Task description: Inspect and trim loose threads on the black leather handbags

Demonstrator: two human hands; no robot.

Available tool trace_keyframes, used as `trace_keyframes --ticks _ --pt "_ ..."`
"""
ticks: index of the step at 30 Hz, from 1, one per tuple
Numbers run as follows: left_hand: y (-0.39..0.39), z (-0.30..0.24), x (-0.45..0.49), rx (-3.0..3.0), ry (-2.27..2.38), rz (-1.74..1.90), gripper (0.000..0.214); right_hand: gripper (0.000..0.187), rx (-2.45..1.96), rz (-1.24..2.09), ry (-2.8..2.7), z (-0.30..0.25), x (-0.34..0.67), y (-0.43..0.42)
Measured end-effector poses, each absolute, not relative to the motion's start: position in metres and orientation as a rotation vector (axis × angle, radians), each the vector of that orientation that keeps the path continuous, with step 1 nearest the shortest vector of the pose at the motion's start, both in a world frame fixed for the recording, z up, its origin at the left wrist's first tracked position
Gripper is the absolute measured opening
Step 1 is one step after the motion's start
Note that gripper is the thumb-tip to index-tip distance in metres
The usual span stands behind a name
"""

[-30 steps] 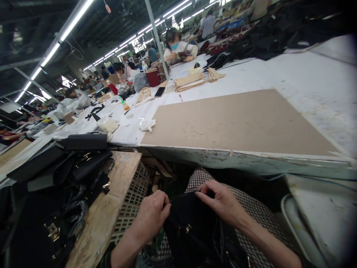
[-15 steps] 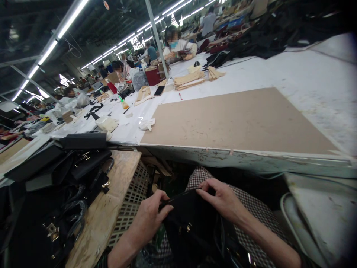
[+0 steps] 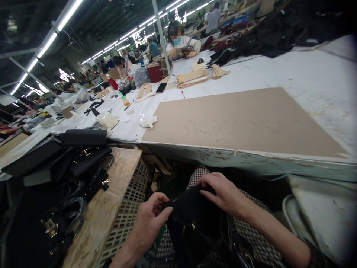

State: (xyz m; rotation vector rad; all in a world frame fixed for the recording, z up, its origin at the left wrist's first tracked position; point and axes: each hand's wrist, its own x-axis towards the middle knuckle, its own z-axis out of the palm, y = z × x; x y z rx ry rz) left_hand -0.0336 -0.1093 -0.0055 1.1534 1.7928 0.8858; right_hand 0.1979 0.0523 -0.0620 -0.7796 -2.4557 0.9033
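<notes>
A black handbag (image 3: pixel 195 230) with small gold-coloured fittings rests on my lap, over checked cloth (image 3: pixel 252 242). My left hand (image 3: pixel 152 216) pinches the left end of its top edge between thumb and fingers. At the right end of that edge, my right hand (image 3: pixel 219 191) grips the bag with thumb in front and fingers behind. The lower part of the bag is dark, and its handles there are hard to make out.
Several black bags (image 3: pixel 50 208) with gold clasps lie piled on a worn wooden board (image 3: pixel 103 201) at left, above a plastic crate (image 3: pixel 125 216). Ahead, a white table carries a brown sheet (image 3: pixel 237 123), a phone (image 3: pixel 161 88) and beige pieces (image 3: pixel 192 77). A co-worker (image 3: pixel 182 42) sits across.
My right hand has moved slightly up and right with its end of the bag's top edge. My left hand keeps its pinch, and the view has shifted a little.
</notes>
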Motion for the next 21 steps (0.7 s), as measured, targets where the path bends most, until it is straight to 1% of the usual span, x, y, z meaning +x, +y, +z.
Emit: trace_keyframes --ticks 2,4,7,10,14,21 --pt "-0.109 -0.006 -0.033 1.142 1.772 0.892 0.015 0.020 -0.774 0.945 -2.462 -0.056 0.193 0.050" --pt "-0.109 -0.007 -0.033 1.110 1.732 0.914 0.015 0.023 -0.725 1.038 -2.443 -0.048 0.186 0.046" --pt "-0.109 -0.008 -0.031 1.082 1.688 0.940 0.016 0.018 -0.509 1.141 -2.424 -0.039 0.172 0.038" --pt "-0.110 -0.006 -0.028 1.097 1.689 0.944 0.015 0.010 -0.331 1.163 -2.422 -0.036 0.160 0.031" --pt "-0.111 -0.001 -0.025 1.128 1.708 0.927 0.013 0.003 -0.293 1.106 -2.423 -0.038 0.152 0.024" --pt "-0.111 0.002 -0.024 1.193 1.735 0.893 0.012 0.005 -0.286 1.034 -2.424 -0.040 0.152 0.019"
